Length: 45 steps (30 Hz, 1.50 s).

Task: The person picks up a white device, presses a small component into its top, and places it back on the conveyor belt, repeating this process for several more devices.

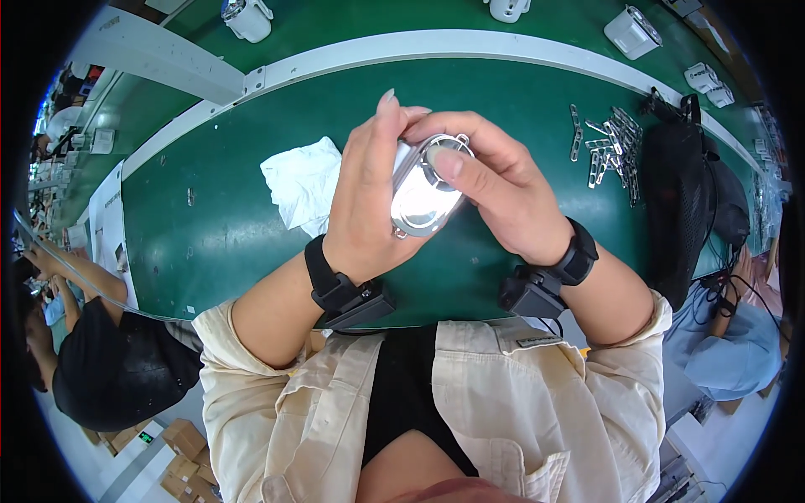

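Note:
Over the green table I hold a shiny, rounded canister with a clear, reflective top and small metal loops at its edges. My left hand supports its left side with the palm, fingers pointing up and away. My right hand wraps the far right side, its thumb pressed on the round part of the top. Much of the canister's body is hidden behind my hands. Just left of my left hand lies a crumpled white cloth.
A pile of metal clips lies on the table at the right, beside a black mesh bag with cables. White canisters stand beyond the white rail. Other people sit at both sides.

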Each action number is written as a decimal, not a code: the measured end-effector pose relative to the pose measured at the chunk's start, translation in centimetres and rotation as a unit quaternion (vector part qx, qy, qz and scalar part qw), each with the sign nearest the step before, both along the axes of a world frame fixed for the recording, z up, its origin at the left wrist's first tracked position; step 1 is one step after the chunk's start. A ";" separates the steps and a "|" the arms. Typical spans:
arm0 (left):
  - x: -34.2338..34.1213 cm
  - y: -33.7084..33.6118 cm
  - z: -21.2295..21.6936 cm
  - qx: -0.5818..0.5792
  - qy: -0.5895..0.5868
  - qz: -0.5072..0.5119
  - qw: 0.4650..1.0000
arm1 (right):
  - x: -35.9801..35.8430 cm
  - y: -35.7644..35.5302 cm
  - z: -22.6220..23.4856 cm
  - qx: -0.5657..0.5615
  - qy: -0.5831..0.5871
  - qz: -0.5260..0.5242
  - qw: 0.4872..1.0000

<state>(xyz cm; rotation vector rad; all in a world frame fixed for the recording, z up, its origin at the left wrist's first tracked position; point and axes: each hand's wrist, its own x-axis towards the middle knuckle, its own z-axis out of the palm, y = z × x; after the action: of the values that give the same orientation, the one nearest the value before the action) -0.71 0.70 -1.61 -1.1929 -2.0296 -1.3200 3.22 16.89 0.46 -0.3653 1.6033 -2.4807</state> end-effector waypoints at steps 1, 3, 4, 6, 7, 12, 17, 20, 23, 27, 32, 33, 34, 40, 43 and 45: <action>0.0 0.1 0.0 0.000 0.001 -0.001 1.000 | 0.0 0.2 -0.1 0.030 0.022 0.002 0.999; 0.0 0.1 0.2 -0.016 0.013 0.003 1.000 | 0.2 0.4 -0.1 0.036 0.029 0.004 0.999; 0.1 0.1 0.2 -0.024 0.019 0.006 1.000 | 0.2 0.5 -0.1 0.042 0.035 0.007 0.998; 0.1 0.1 0.3 -0.031 0.012 0.005 0.999 | 0.3 0.4 -0.1 0.046 0.041 0.010 0.998; 0.1 0.0 0.3 -0.036 0.005 0.005 0.999 | 0.3 0.3 0.0 0.044 0.040 0.005 0.998; 0.3 0.1 0.6 -0.038 -0.004 0.023 0.999 | -0.1 0.3 0.4 -0.016 -0.004 0.015 1.000; 0.1 0.5 0.8 -0.035 -0.002 0.012 0.999 | -0.2 0.3 0.2 0.026 0.065 -0.022 0.997; -0.3 0.4 1.0 -0.041 0.006 -0.004 0.999 | 0.0 0.6 0.6 0.051 0.046 -0.011 0.998; 0.3 -0.4 0.4 -0.085 -0.010 0.003 0.996 | 0.2 0.5 0.0 0.038 0.017 -0.002 0.999; 0.5 -0.5 0.2 -0.087 -0.006 0.044 0.995 | -0.9 0.3 -0.1 -0.001 -0.063 0.020 0.998; 0.7 -0.9 0.9 -0.014 -0.042 0.160 0.986 | -8.2 2.3 2.5 0.045 -0.085 -0.002 0.995; 0.7 -0.9 0.9 -0.011 -0.052 0.147 0.988 | -10.9 2.9 2.7 0.094 -0.038 -0.045 0.994; 0.6 -1.1 0.8 -0.011 -0.063 0.137 0.988 | -13.8 3.6 2.9 0.134 -0.030 -0.068 0.988; -0.1 -0.2 0.8 0.011 -0.080 0.120 0.989 | -24.9 9.9 0.2 0.465 0.067 -0.243 0.849; 0.0 -0.5 0.6 0.016 -0.083 0.116 0.990 | -25.7 8.5 1.0 0.710 0.222 -0.376 0.552; 0.0 -0.7 0.6 0.024 -0.086 0.121 0.989 | -25.7 4.6 1.8 0.693 0.395 -0.436 0.418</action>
<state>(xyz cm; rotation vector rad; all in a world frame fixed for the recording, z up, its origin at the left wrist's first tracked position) -0.69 -0.02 -0.96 -0.8035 -2.1693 -1.3814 -22.48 21.44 2.28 -0.4031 4.0625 0.1715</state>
